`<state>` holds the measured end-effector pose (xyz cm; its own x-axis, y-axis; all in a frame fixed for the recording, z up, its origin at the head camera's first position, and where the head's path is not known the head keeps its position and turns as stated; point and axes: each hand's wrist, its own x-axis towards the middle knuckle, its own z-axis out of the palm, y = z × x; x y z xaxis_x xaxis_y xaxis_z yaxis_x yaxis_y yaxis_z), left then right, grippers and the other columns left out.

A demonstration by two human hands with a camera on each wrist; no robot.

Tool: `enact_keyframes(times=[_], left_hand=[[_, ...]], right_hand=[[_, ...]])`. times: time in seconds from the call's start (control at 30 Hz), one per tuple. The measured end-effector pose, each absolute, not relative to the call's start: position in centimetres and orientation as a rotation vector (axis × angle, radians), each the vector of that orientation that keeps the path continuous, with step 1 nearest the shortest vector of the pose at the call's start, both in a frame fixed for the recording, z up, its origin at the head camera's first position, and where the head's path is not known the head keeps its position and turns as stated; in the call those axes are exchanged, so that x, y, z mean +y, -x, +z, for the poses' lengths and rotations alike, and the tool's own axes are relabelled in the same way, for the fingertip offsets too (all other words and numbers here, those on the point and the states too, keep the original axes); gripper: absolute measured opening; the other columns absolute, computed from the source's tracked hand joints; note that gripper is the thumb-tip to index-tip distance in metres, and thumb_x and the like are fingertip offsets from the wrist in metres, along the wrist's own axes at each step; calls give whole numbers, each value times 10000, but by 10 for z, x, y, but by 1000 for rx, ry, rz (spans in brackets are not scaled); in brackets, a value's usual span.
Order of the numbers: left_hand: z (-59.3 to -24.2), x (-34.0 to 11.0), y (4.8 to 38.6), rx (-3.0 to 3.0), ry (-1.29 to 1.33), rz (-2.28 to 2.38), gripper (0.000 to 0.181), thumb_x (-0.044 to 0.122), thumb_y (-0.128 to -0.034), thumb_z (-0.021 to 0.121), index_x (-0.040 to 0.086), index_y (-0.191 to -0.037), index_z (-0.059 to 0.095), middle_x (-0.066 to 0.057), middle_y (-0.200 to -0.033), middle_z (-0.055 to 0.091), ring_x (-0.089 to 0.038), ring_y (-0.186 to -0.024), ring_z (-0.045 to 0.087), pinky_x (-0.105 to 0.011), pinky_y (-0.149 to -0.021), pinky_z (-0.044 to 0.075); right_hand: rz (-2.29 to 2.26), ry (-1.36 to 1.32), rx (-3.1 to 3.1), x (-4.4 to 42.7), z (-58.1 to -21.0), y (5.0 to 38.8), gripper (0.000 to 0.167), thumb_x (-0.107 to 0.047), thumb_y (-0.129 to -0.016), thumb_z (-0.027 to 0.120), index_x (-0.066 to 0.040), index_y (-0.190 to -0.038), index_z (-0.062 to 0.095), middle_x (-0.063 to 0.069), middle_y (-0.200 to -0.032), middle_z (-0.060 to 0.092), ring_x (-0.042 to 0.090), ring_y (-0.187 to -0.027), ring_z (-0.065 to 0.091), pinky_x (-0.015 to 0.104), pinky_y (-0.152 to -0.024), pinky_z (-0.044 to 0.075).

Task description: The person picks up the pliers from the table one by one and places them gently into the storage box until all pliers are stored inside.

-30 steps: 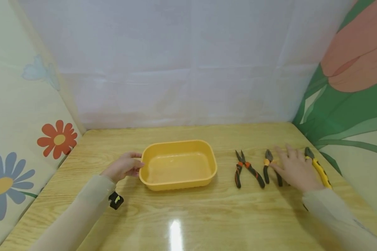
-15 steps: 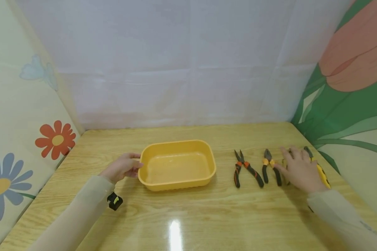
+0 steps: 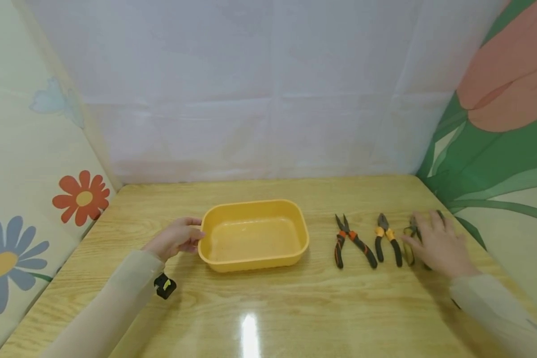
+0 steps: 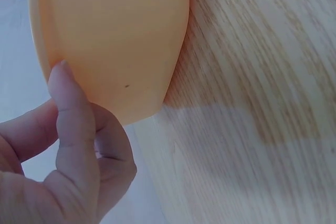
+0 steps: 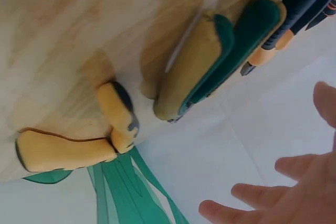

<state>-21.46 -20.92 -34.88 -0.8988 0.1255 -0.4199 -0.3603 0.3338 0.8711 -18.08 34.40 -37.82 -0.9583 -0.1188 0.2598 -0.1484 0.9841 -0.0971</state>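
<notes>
Wood-grain bench, yellow tub mid-bench, long axis side to side, left hand pinching its left rim, right hand farther right than a second ago, fingers spread over half-hidden green-handled pliers, tips pointing away, yellow-handled pliers now mostly covered in head view

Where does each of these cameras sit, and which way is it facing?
Head: worn on the head, looking forward and down at a yellow tray, pliers and the table; left hand, right hand and both sleeves show.
Left wrist: worn on that wrist, looking at the tray's end; left fingers show.
Right wrist: worn on that wrist, looking at plier handles; right fingers show at the lower right.
Shared: head and left wrist both show the left hand holding the tray.
</notes>
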Motion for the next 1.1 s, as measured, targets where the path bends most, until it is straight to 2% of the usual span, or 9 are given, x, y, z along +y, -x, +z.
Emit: enact_keyframes(times=[0.1,0.23,0.47,0.6,0.77,0.9,1.1], left_hand=[[-349,-209,213,2186,212,1595,530,2,-978,503,-137,-1425,255,-63,-773,554,-94,-599,546,-213,-568,522],[-350,-209,213,2176,218,1601,526,-2,-977,505,-136,-1422,260,-54,-764,544,-92,-595,537,-213,-564,518],[-352,-209,214,2172,211,1606,521,-1,-976,506,-131,-1421,268,-52,-756,554,-94,-588,539,-216,-563,517],[-351,-209,215,2176,218,1605,521,2,-978,506,-127,-1423,267,-61,-776,566,-100,-601,549,-219,-566,520],[-351,-209,216,2181,225,1603,521,1,-976,511,-124,-1419,267,-69,-788,557,-108,-607,546,-226,-573,522],[-351,-210,215,2184,219,1609,531,-5,-973,514,-133,-1418,256,-71,-781,552,-109,-599,544,-230,-569,528],[-351,-210,215,2195,223,1597,540,-2,-973,517,-137,-1425,254,-67,-770,539,-105,-589,529,-229,-565,527]], right_hand=[[166,-201,-2836,349,-381,180,676,-456,-995,507,54,-1397,322,479,-1296,287,691,-1093,307,801,-696,332],[164,-172,-2831,354,-386,177,654,-450,-1002,495,10,-1415,281,471,-1296,291,691,-1067,322,789,-669,346],[173,-29,-2944,365,-392,176,787,-520,-1007,421,33,-1503,159,479,-1357,218,720,-1096,265,820,-716,320],[192,-24,-2949,372,-395,177,819,-540,-999,421,15,-1521,120,481,-1350,219,737,-1084,254,811,-682,338],[161,-43,-2929,380,-397,174,822,-551,-988,442,5,-1517,147,497,-1307,262,739,-1031,310,781,-609,377],[138,-45,-2924,384,-399,174,797,-552,-989,436,-20,-1518,165,483,-1294,278,724,-1021,330,791,-621,370],[164,-30,-2948,391,-402,174,798,-545,-990,438,53,-1475,229,470,-1278,278,727,-1008,324,792,-643,366]])
